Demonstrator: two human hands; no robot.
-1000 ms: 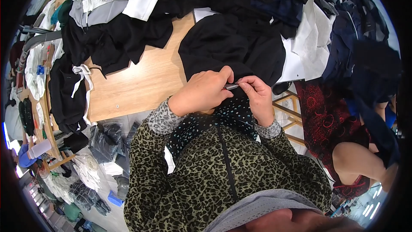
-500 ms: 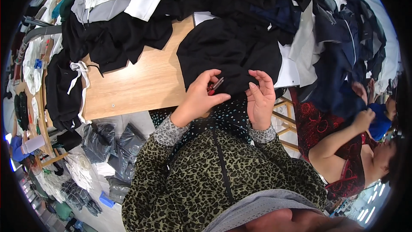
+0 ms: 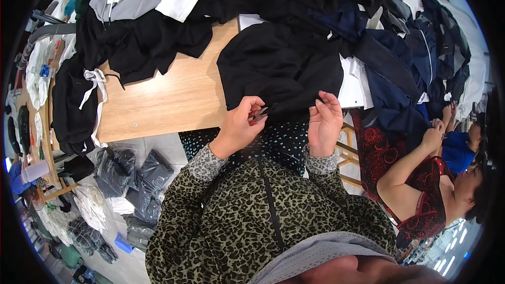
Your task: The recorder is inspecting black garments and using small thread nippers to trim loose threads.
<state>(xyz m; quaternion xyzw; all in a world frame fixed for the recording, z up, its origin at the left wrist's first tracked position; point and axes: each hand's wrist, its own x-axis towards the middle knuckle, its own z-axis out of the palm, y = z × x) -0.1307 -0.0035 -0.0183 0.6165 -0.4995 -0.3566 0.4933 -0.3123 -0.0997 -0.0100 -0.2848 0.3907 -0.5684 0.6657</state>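
A black garment (image 3: 279,58) lies bunched on the table's near edge, in front of me. In my left hand (image 3: 243,125) is a pair of thread snips (image 3: 260,114), held between thumb and curled fingers, the blades pointing at the garment's near edge. My right hand (image 3: 324,123), palm turned up, has its thumb and forefinger bent together at the garment's near right edge. The cloth between those fingertips is barely visible.
Black clothes (image 3: 142,42) and a grey-and-white garment (image 3: 129,5) are heaped across the wooden table (image 3: 163,100). Dark blue garments (image 3: 394,63) fill the right side, where a co-worker (image 3: 410,189) handles cloth. Plastic-wrapped bundles (image 3: 152,171) lie on the floor at left.
My left hand has moved slightly down and left with the snips. My right hand has shifted right along the garment's edge, its thumb and forefinger drawing together. The co-worker has moved the blue cloth.
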